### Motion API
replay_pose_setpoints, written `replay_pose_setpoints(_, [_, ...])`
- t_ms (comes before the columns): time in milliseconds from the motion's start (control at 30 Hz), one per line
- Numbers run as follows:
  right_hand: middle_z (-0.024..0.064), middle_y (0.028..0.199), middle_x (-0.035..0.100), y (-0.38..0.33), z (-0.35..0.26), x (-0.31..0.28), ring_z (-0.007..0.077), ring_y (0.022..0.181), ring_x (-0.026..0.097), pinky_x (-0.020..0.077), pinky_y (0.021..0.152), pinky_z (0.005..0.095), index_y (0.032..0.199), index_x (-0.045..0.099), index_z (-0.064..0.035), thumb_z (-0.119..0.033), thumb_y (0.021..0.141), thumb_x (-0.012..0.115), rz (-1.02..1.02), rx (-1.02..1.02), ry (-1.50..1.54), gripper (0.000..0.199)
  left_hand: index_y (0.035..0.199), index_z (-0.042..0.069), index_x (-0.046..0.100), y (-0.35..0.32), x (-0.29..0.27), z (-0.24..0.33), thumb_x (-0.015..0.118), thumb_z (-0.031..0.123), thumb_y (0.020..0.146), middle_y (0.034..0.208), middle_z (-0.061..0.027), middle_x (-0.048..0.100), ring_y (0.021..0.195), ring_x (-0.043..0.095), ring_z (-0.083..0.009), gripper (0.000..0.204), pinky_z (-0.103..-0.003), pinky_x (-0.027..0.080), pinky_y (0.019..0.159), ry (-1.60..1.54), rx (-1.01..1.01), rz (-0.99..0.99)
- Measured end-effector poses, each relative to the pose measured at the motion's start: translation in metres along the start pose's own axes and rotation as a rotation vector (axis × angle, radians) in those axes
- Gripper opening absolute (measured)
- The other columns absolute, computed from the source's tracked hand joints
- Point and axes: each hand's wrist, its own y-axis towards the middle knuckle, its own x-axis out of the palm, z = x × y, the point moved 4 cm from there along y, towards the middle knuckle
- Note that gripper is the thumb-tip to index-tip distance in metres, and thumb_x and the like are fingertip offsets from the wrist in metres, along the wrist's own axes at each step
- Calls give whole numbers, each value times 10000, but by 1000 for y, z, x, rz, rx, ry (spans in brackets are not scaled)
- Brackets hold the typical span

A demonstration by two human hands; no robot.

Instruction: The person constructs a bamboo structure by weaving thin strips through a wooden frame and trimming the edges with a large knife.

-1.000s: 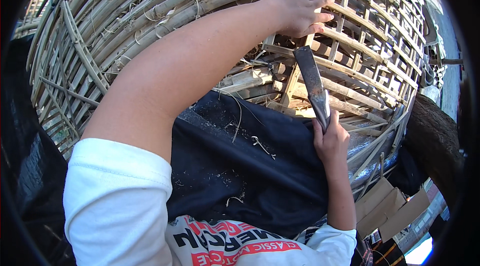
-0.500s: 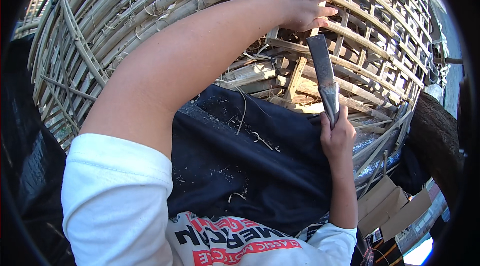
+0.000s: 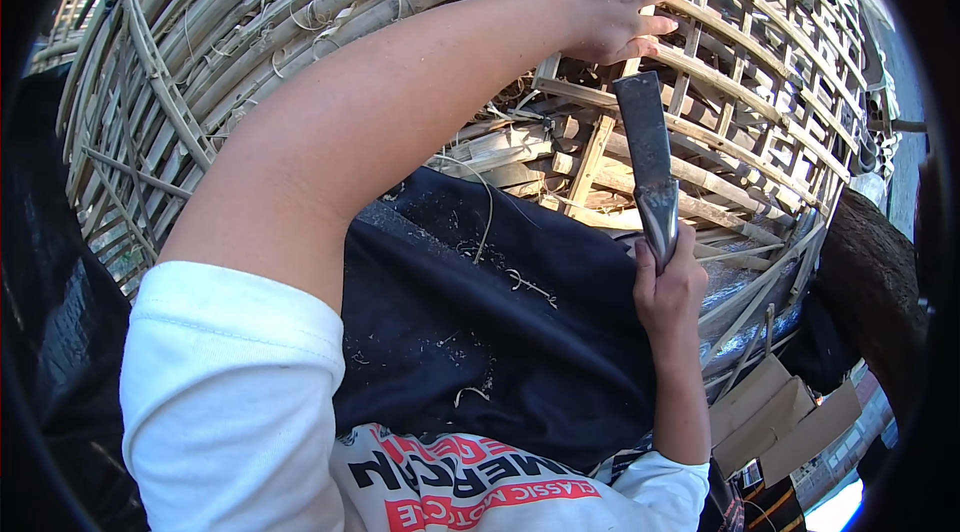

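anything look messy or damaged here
Nothing looks broken. Pale shavings and fibre curls litter the dark cloth on the lap, below the woven bamboo basket; loose strands stick out of its weave.

A white T-shirt [image 3: 230, 402] with short sleeves and a red-and-black printed front is worn. The forearms are left bare, and a dark apron [image 3: 480, 332] flecked with shavings covers the lap.

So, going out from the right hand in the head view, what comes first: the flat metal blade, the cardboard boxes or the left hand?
1. Flat metal blade: gripped in the right hand, pointing up.
2. Cardboard boxes: lower right, below the wrist.
3. Left hand: top, on the woven bamboo basket.
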Motion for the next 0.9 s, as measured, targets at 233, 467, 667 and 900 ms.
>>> replay_pose_setpoints(233, [264,799,664,-1,21,19,450,712,664,541,613,488,1132,501,30,-258,911,666,-113,134,-138,399,1402,279,540,1,3,4,377,499,1032,1551,-37,386,1437,329,-136,461,-419,376,995,5,-7,-19])
replay_pose_setpoints(467, [256,783,660,-12,-11,-11,452,700,665,531,610,489,1148,520,4,-230,883,695,36,26,135,395,1416,296,517,1,8,1,369,505,1035,1554,-27,379,1432,331,-129,459,-408,374,988,15,-20,-24])
replay_pose_setpoints(667, [264,774,651,4,22,14,447,702,659,541,610,479,1113,508,34,-236,891,690,-90,105,-176,395,1400,289,532,5,0,-1,387,494,1030,1545,-28,390,1436,327,-129,447,-411,377,989,11,6,-34])
replay_pose_setpoints(900, [255,803,666,-5,-23,-18,448,733,669,553,646,455,1130,499,45,-215,903,670,38,-53,129,385,1406,280,528,0,5,1,376,505,1031,1556,-23,377,1433,332,-128,463,-415,374,990,3,-14,-26])
